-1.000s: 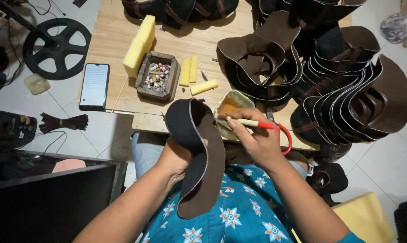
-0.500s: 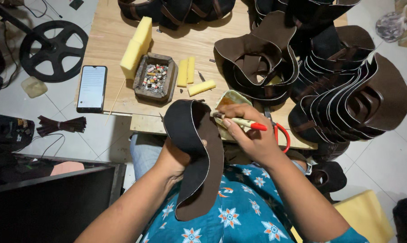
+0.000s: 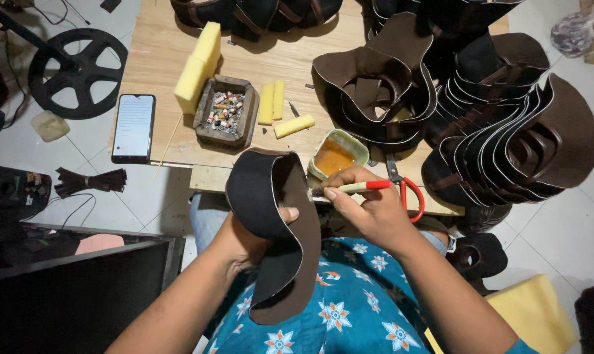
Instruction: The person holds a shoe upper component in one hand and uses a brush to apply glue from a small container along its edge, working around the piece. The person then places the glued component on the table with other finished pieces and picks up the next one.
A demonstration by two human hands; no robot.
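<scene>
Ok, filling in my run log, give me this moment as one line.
left hand: holds curved dark leather piece | right hand: holds small brush, tip at piece's edge | glue tray: on wooden board, behind brush

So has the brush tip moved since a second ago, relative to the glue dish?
Yes. The right hand has drawn the brush leftward, off the glue dish and onto the edge of the curved dark piece held by the left hand.

A low wooden table (image 3: pixel 165 59) carries yellow foam blocks (image 3: pixel 198 65), a tray of small scraps (image 3: pixel 223 113), a phone (image 3: pixel 133 127), foam strips (image 3: pixel 271 103) and a dish of amber liquid, possibly glue (image 3: pixel 336 155), just beyond the right hand's fingers (image 3: pixel 339 196). Red-handled scissors (image 3: pixel 405 190) lie beside them; stacked brown leather pieces (image 3: pixel 507 144) crowd the far right.
</scene>
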